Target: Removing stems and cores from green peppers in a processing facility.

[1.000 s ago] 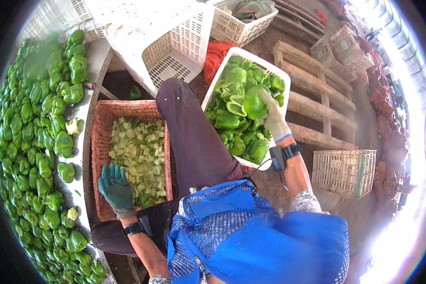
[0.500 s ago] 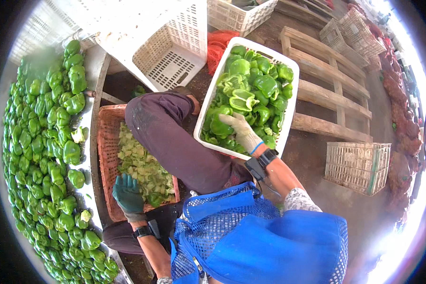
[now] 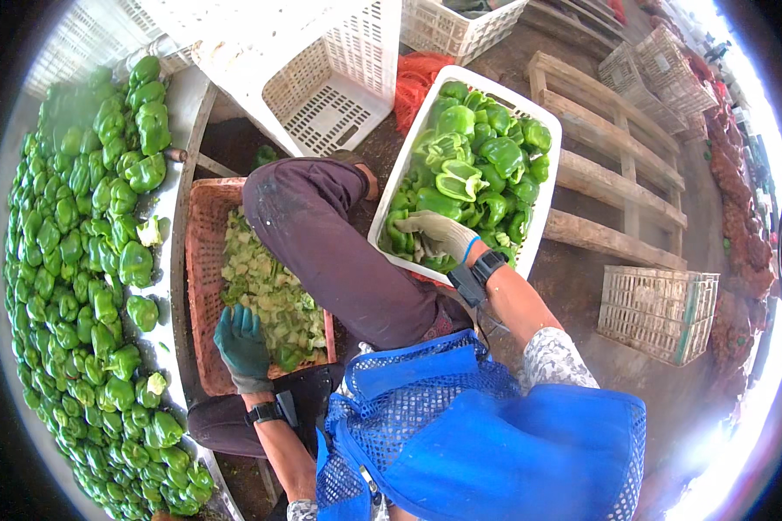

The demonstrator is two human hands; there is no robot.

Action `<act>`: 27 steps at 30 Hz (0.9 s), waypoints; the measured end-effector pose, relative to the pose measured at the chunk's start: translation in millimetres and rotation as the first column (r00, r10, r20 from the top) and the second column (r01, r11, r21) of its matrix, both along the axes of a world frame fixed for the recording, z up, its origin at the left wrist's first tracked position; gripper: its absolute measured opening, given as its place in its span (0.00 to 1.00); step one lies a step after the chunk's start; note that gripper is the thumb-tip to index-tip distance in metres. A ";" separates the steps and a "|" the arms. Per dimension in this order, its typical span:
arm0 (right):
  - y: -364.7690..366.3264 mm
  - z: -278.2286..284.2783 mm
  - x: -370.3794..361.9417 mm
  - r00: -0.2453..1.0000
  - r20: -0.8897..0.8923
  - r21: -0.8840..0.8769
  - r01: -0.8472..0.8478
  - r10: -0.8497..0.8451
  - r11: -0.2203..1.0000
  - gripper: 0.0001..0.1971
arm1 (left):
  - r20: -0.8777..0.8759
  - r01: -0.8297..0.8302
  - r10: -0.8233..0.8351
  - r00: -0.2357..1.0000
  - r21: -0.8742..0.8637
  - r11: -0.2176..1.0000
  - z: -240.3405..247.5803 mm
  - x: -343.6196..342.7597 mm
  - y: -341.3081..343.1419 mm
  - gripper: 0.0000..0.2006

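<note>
Among crate peppers [image 3: 478,169], right hand [image 3: 439,236] curled.

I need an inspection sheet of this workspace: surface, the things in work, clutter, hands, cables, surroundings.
Surface: metal table covered with green peppers.
Things in work: white crate full of green peppers; orange crate with pale pepper scraps.
Clutter: empty white crate.
Hands: right hand, light glove, reaching into the white crate; left hand, teal glove, over the orange crate.
Cables: nothing seen.
Surroundings: wooden pallet, empty beige crate.
</note>
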State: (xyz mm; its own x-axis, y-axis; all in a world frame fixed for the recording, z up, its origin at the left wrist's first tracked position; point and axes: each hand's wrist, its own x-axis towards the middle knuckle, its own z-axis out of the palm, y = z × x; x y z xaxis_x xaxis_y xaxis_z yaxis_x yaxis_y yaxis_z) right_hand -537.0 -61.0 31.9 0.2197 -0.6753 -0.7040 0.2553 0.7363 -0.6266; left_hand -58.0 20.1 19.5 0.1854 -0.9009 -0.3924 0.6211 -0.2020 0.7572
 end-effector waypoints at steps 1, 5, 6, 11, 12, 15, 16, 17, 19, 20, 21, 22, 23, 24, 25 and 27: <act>-6.4 3.2 -0.1 0.961 -0.133 0.057 -0.239 0.245 0.969 0.10 | 0.000 -0.004 0.004 1.000 -0.003 1.000 3.2 -1.8 0.0 0.23; -3.5 18.5 -5.4 0.684 -0.590 0.100 -0.464 0.428 0.880 0.12 | -0.028 -0.038 0.040 0.999 0.054 0.998 7.9 0.3 4.4 0.21; 0.7 22.5 -7.7 0.681 -0.633 0.066 -0.428 0.369 0.901 0.10 | -0.022 -0.031 0.032 0.999 0.056 0.998 6.6 3.2 5.7 0.21; 7.5 60.9 26.9 -0.125 -0.960 0.271 -0.619 0.249 0.737 0.17 | 0.020 -0.068 0.066 0.998 0.125 0.990 8.5 1.6 7.0 0.22; 11.6 55.4 23.9 -0.022 -0.996 0.073 -0.771 0.087 0.632 0.17 | -0.009 -0.064 0.066 0.998 0.150 0.987 5.4 4.9 8.3 0.22; 13.2 39.7 22.4 0.225 -0.973 -0.222 -0.852 -0.051 0.474 0.18 | -0.019 -0.025 0.029 0.999 0.192 0.981 9.0 1.8 13.6 0.22; 7.8 34.9 19.2 0.188 -0.982 -0.164 -0.865 0.002 0.475 0.22 | -0.041 -0.009 0.017 0.999 0.187 0.982 3.5 4.2 13.1 0.22; 3.5 30.5 15.7 0.149 -0.987 -0.106 -0.875 0.054 0.472 0.27 | -0.039 -0.009 0.017 0.999 0.187 0.982 -0.9 4.4 11.9 0.22; -0.2 31.3 16.7 0.142 -0.986 -0.085 -0.882 0.091 0.463 0.28 | -0.026 0.042 -0.039 0.999 0.133 0.990 1.5 4.0 14.8 0.22; -0.4 31.8 15.2 0.148 -0.985 -0.092 -0.892 0.094 0.443 0.28 | 0.024 -0.007 0.003 1.000 0.183 0.983 1.9 2.5 17.8 0.22; -1.2 32.4 15.2 0.155 -0.983 -0.102 -0.903 0.095 0.418 0.28 | 0.029 -0.022 0.017 0.999 0.181 0.983 0.8 3.7 18.4 0.22; 0.0 27.9 12.0 0.149 -0.987 -0.117 -0.919 0.055 0.376 0.26 | 0.007 -0.024 0.023 1.000 0.187 0.982 -0.9 4.5 19.1 0.22; -2.3 39.3 13.5 0.073 -0.990 -0.029 -0.939 0.118 0.344 0.26 | -0.016 -0.026 0.029 0.999 0.191 0.981 -1.4 4.5 17.9 0.22; -5.0 35.1 12.6 0.029 -0.995 0.001 -0.953 0.095 0.302 0.25 | -0.036 0.000 0.005 0.999 0.146 0.989 -0.7 6.1 17.9 0.22; -5.2 40.6 13.1 -0.019 -0.997 0.039 -0.962 0.075 0.269 0.25 | -0.039 -0.003 0.009 0.999 0.148 0.989 2.9 2.2 16.5 0.22; -18.1 50.0 14.3 -0.128 -0.977 0.167 -0.956 0.168 0.243 0.23 | -0.039 -0.024 0.032 0.999 0.170 0.985 10.7 -5.0 13.1 0.22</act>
State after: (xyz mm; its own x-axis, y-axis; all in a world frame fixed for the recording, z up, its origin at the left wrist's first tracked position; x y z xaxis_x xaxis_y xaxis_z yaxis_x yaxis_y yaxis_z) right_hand -522.7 -79.2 81.9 0.4303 -0.7997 -0.4187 -0.9026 -0.3770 -0.2077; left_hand -63.0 33.1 30.2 0.1899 -0.8156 -0.5465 0.6587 -0.3069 0.6870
